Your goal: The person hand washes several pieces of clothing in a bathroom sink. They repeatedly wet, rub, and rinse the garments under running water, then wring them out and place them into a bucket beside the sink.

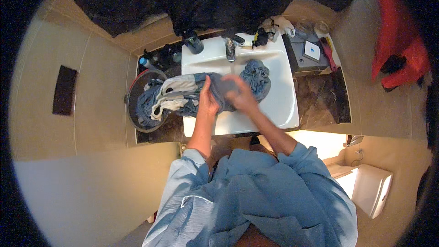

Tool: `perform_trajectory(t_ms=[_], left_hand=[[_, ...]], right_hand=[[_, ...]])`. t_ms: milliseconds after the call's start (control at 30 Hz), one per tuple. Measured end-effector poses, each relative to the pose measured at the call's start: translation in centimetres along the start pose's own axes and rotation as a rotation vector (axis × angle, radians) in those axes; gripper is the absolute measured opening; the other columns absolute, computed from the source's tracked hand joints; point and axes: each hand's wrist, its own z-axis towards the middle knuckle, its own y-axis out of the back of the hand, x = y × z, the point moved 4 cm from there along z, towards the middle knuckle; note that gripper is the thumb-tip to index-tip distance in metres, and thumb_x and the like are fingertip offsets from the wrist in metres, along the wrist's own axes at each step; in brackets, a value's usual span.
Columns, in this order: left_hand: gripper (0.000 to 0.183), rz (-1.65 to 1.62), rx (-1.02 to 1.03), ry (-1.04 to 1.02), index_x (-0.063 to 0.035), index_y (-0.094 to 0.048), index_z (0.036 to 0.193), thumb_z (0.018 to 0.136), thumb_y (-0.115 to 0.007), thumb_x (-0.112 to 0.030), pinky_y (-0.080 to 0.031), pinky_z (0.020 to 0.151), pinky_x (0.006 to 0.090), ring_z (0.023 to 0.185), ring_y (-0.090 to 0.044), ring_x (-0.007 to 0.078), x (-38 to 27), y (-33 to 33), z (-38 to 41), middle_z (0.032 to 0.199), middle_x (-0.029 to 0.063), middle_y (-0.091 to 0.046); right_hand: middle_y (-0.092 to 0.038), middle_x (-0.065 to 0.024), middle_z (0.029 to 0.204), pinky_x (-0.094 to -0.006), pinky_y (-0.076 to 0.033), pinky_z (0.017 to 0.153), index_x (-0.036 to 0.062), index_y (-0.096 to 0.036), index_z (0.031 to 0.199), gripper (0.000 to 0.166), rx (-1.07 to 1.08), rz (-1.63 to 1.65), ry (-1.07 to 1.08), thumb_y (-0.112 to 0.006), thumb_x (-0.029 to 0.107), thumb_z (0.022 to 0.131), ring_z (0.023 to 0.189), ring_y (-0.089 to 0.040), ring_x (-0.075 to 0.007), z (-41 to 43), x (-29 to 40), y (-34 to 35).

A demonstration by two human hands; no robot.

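A wet blue denim garment with pale pocket linings stretches from a round bucket on the left to above the white washbasin. My left hand is wrapped around it, thumb up, over the basin's left half. My right hand is blurred by motion against the cloth's right end, so its grip is unclear. Bunched blue cloth lies in the basin just past it; whether it belongs to the same garment is hidden. Behind the hands stands a chrome faucet.
A dark bottle stands on the basin's back left corner. Several bottles crowd behind the bucket. At right, a grey box carries a small white box beside a pink brush. Red cloth hangs at the right wall.
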Motion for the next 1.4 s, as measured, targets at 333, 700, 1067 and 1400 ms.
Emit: perform_trajectory(t_ms=[333,700,1067,1400], left_hand=[[0.033,0.993,0.232,-0.519,-0.0039,-0.054,0.116,0.089,-0.054,-0.024,-0.050,0.078,0.0324,0.087,-0.058,0.0189,-0.1,-2.1,-0.2,0.097,0.0073,-0.060],[0.033,0.234,0.123,0.242,-0.0114,-0.053,0.080,0.089,-0.054,-0.043,-0.045,0.060,0.0380,0.064,-0.055,0.0202,1.0,-1.8,3.6,0.069,0.0051,-0.056],[0.040,0.433,-0.199,0.169,-0.0040,-0.061,0.107,0.083,-0.062,-0.036,-0.048,0.085,0.0392,0.096,-0.061,0.0269,1.0,-2.4,0.8,0.104,0.0100,-0.065],[0.071,1.349,0.414,-0.225,-0.0111,-0.046,0.130,0.068,-0.078,-0.019,-0.046,0.086,0.0330,0.117,-0.047,0.0217,-4.7,-6.6,-1.3,0.127,0.0111,-0.049]], right_hand=[[-0.060,-0.0155,0.093,-0.0418,-0.050,0.073,0.0056,-0.062,0.096,0.034,-0.155,-0.690,0.207,-0.061,0.035,0.079,0.084,-0.060,-0.0335,0.1,1.1,-3.3],[-0.063,-0.0244,0.085,-0.0457,-0.051,0.067,0.0019,-0.062,0.087,0.035,-0.275,-0.467,0.033,-0.058,0.036,0.081,0.077,-0.063,-0.0392,-1.2,2.2,-3.9],[-0.064,-0.0237,0.091,-0.0468,-0.049,0.075,0.0003,-0.062,0.098,0.054,-0.082,-0.654,-0.416,-0.047,0.051,0.086,0.085,-0.062,-0.0393,5.1,-5.7,3.6],[-0.059,-0.0274,0.109,-0.0426,-0.046,0.087,0.0000,-0.058,0.108,0.069,0.000,-0.375,-0.331,-0.058,0.061,0.075,0.102,-0.058,-0.0370,5.9,-0.2,4.2]])
